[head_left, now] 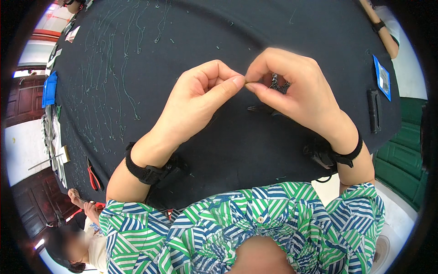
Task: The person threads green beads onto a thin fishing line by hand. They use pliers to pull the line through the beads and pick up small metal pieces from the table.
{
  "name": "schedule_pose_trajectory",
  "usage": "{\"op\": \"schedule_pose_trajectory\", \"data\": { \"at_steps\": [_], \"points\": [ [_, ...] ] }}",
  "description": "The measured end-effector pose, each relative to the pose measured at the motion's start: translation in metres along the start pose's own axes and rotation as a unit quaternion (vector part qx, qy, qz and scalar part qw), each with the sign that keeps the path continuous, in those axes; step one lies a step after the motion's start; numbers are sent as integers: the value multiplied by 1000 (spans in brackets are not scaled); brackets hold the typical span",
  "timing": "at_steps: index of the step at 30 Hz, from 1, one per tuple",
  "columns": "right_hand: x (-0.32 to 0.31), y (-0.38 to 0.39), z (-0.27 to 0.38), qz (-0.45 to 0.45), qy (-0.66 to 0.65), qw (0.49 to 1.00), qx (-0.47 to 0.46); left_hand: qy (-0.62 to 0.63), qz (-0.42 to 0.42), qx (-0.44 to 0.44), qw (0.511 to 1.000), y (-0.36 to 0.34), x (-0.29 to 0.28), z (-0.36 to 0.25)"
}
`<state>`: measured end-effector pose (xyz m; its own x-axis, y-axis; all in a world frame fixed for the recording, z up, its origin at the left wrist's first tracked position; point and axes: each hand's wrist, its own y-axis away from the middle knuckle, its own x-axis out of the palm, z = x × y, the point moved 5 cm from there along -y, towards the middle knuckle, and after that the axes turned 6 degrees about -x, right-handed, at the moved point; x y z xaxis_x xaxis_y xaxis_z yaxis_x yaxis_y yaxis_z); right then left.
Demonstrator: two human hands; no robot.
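Note:
My left hand [198, 98] is closed in a pinch, thumb against forefinger, over the middle of the black cloth. Tip to tip with it, my right hand [303, 91] pinches at the same spot. Whatever lies between the fingertips is too small to make out. Through the gap in my right hand's fingers shows a small cluster of dark metal pieces [275, 81]. Below that hand a dark pointed tool [256, 108] lies on the cloth, partly hidden. Straps circle both wrists.
Several thin green cords [112, 68] with small hooks or loops lie across the cloth's left side. Red-handled pliers [92, 177] rest at the left edge. A blue packet [382, 78] and a black case [374, 111] lie at right. Other people sit around the table [219, 150].

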<state>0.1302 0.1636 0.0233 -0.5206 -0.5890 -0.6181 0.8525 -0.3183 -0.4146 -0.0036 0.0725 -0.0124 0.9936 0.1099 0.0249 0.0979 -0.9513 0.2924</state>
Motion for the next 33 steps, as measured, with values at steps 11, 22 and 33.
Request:
{"op": "schedule_pose_trajectory", "data": {
  "at_steps": [11, 22, 33],
  "points": [
    [2, 2, -6, -12, -63, 997, 39, -4, -7, 11, 1000, 0, 0, -2],
    [-5, 1, 2, -51, 13, 998, -16, 10, -15, 13, 1000, 0, 1, -3],
    [-5, 1, 5, -56, 21, 997, -45, 17, -25, 20, 999, 1, -1, -4]
  ]
}}
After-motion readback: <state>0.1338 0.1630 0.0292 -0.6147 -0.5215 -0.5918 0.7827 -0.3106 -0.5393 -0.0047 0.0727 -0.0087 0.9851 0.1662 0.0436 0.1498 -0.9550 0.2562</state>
